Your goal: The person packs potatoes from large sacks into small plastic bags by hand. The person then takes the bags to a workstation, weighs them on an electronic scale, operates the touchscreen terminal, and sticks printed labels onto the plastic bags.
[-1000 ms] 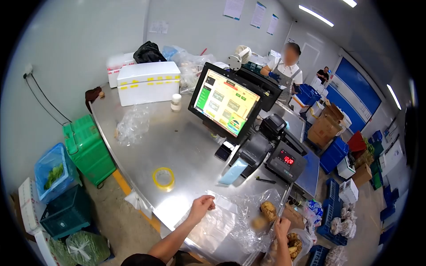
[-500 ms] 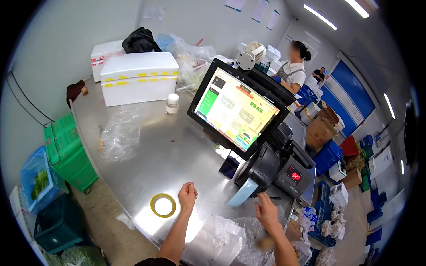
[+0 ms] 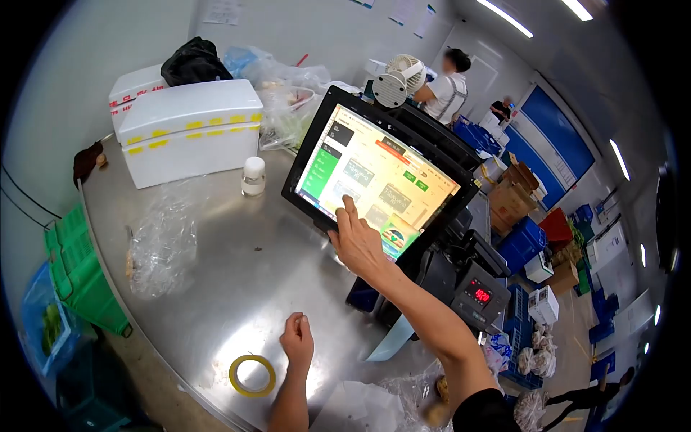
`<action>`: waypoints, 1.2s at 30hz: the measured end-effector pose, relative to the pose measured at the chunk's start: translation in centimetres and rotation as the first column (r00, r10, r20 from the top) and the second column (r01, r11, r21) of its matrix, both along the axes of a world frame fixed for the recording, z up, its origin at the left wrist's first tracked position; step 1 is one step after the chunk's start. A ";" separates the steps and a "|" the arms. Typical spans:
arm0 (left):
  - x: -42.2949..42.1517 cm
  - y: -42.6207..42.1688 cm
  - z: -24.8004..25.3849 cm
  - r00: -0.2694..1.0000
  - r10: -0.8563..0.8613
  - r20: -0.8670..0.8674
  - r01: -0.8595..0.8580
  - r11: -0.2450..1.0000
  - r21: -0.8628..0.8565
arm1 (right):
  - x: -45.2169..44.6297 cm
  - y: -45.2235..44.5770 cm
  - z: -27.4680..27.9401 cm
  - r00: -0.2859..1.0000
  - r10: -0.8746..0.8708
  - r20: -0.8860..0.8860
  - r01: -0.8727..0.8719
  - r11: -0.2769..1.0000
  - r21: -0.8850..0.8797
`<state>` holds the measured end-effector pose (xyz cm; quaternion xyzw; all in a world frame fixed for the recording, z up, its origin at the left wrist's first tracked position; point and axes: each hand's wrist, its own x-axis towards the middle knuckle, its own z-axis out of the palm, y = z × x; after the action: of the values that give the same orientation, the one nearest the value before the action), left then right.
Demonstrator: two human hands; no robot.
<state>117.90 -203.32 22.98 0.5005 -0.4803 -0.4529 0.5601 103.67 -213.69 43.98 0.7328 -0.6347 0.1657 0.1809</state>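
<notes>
Right forefinger on touch screen, left hand low over bench

Right hand [image 3: 360, 241] touches the screen [image 3: 381, 183] – forefinger out, other fingers part folded, gripping nothing visible. Screen sits toward the right side of the bench [image 3: 230, 288], tilted back, likely so it's readable and reachable from the near side. Left hand [image 3: 297, 342] is low near the tape roll [image 3: 253, 393], fingers curled; can't tell if it grips anything. Roll lies flat by the left edge, near end, presumably so it won't roll off. Foam box [image 3: 194, 140] at far-left corner, lid on; bottle [image 3: 253, 177] upright just beside it. Clear plastic [image 3: 164, 248] along left edge. Scale [image 3: 475, 295] at right edge, display angled toward the person, probably for easy reading.

Writing: red digits on scale, maybe 1020, point unclear. Red characters on rear box [image 3: 137, 86], illegible – screen text and wall sheet [image 3: 222, 11] too small. No brand readable.
</notes>
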 end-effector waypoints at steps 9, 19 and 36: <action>0.3 -0.1 1.2 0.999 -0.025 0.029 0.023 0.996 0.085 | -3.7 -5.9 -1.0 0.976 -0.215 -0.025 0.215 0.976 0.019; 0.3 -0.1 1.1 0.998 -0.055 0.027 0.052 0.993 0.104 | 2.6 0.2 -4.1 0.993 -0.043 -0.109 0.059 0.988 0.145; 0.0 -0.3 0.9 0.998 -0.067 -0.006 0.067 0.990 0.122 | 1.5 5.2 -7.4 0.999 0.048 -0.019 -0.039 0.942 0.333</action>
<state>117.87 -203.59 23.92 0.5171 -0.4677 -0.5003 0.5134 105.12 -208.49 36.54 0.7688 -0.6348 0.0503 0.0595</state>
